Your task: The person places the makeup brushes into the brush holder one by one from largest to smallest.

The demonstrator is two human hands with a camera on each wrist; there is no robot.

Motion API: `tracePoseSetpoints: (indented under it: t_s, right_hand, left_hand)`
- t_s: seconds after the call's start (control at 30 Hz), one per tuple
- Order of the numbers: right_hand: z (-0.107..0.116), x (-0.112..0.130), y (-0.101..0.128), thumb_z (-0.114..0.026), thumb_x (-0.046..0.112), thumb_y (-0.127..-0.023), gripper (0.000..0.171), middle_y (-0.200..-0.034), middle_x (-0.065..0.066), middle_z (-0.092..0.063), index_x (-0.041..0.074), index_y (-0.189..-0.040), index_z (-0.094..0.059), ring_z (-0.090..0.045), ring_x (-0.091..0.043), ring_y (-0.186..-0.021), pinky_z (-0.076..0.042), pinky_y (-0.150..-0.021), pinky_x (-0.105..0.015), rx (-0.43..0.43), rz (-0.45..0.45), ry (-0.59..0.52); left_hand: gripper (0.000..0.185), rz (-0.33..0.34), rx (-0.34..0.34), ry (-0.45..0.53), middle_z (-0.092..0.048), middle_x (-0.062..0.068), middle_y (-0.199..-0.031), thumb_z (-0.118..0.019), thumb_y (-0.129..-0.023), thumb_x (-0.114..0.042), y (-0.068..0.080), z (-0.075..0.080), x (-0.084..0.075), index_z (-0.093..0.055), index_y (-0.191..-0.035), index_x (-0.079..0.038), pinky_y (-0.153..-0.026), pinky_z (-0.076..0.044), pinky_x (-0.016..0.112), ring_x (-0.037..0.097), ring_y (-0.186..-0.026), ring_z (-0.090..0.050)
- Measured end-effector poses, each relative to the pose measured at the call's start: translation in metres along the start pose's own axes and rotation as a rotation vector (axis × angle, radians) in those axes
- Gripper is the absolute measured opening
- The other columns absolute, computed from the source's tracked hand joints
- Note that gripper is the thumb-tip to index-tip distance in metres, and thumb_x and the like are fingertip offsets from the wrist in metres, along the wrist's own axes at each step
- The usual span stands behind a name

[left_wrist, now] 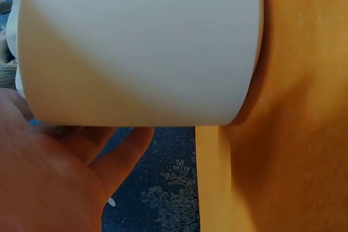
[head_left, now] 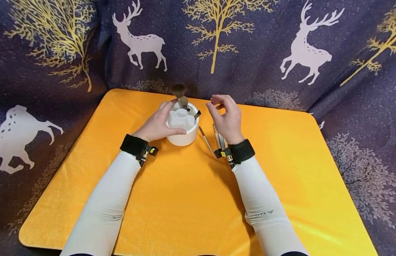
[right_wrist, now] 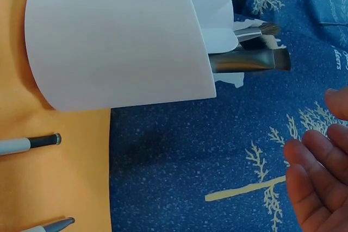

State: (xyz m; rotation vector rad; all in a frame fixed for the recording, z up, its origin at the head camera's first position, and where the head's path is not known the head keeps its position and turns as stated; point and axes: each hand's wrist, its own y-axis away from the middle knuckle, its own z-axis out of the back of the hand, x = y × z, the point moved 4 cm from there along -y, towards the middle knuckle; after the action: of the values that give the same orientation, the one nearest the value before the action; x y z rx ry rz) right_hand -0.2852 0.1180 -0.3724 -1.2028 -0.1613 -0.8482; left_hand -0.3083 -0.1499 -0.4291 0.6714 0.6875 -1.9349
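A white round brush holder (head_left: 182, 138) with a scalloped, divided insert (head_left: 181, 122) stands upright on the yellow-orange tabletop. My left hand (head_left: 159, 122) holds its left side, the thumb along the front and the fingers round the back. Several makeup brushes stand in the holder, among them a large fluffy brush (head_left: 178, 90) at the rear and a flat-tipped brush (right_wrist: 244, 61) leaning right. My right hand (head_left: 228, 117) hovers right of the holder, apart from it, fingers loosely bent with nothing between them. Under that wrist lie slim brushes, one (head_left: 207, 142) a little to the left.
A yellow-orange cloth (head_left: 172, 206) covers the table, which has rounded corners. Its far edge meets a dark blue curtain (head_left: 191, 42) printed with white deer and golden trees. In the right wrist view, two brush handles, one white and black (right_wrist: 30, 142), lie below the holder.
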Motion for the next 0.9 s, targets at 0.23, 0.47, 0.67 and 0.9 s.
tracePoseSetpoints:
  t_s: [0.23,0.47,0.67,0.9]
  right_hand:
    - [0.0002,-0.0009,0.0005,-0.077,0.017,-0.108,0.031,-0.115,-0.019,-0.074,-0.004,-0.129,-0.072,-0.072,-0.032,-0.105,-0.064,-0.089,-0.049,0.004,-0.006,0.007]
    - [0.0007,-0.0016,0.0002,-0.077,0.017,-0.108,0.030,-0.114,-0.019,-0.074,-0.004,-0.129,-0.072,-0.071,-0.033,-0.104,-0.063,-0.088,-0.051,0.000,-0.011,0.002]
    - [0.0015,-0.0021,0.0002,-0.077,0.018,-0.108,0.031,-0.115,-0.019,-0.074,-0.004,-0.130,-0.072,-0.072,-0.033,-0.104,-0.064,-0.088,-0.051,0.002,-0.014,0.008]
    - [0.0029,-0.0039,-0.0003,-0.078,0.018,-0.108,0.031,-0.114,-0.019,-0.074,-0.005,-0.129,-0.072,-0.071,-0.034,-0.103,-0.064,-0.088,-0.055,-0.005,-0.014,0.006]
  left_hand:
    - [0.130,0.011,-0.024,0.026,-0.038,0.014,-0.163,-0.099,-0.078,-0.061,0.0026,0.0054,0.0020,-0.022,-0.178,-0.027,-0.125,-0.040,0.058,0.035,-0.145,-0.049]
    - [0.129,0.018,-0.016,0.021,-0.034,0.017,-0.171,-0.098,-0.076,-0.065,-0.0005,0.0059,0.0015,-0.026,-0.176,-0.029,-0.124,-0.041,0.060,0.038,-0.145,-0.050]
    - [0.131,0.030,-0.010,0.044,-0.036,0.017,-0.171,-0.100,-0.075,-0.062,-0.0011,0.0045,0.0021,-0.027,-0.176,-0.020,-0.124,-0.040,0.060,0.037,-0.145,-0.049]
    - [0.124,0.020,0.016,0.068,-0.045,0.012,-0.164,-0.101,-0.077,-0.060,-0.0017,0.0028,0.0028,-0.033,-0.173,-0.019,-0.124,-0.041,0.056,0.032,-0.145,-0.049]
